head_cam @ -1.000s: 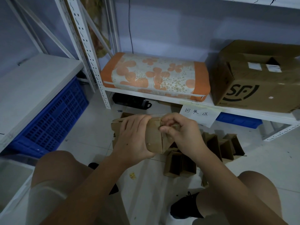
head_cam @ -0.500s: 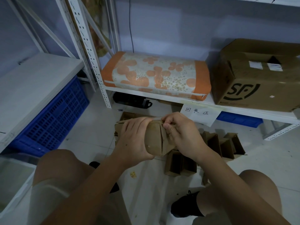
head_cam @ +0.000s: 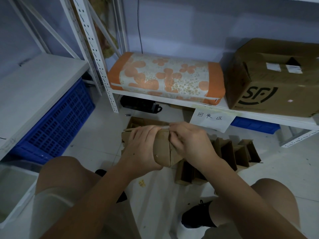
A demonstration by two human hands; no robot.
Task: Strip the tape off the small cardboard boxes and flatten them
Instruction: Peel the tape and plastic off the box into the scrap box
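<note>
head camera looks down, close over floor [head_cam: 89, 152].

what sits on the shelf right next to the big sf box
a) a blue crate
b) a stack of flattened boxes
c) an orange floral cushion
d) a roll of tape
c: the orange floral cushion lies on the white shelf immediately beside the SF box.

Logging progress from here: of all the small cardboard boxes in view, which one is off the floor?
The small box held between both hands: the left hand wraps round it, the right hand pinches at its top edge. The other small boxes stand on the floor.
</note>
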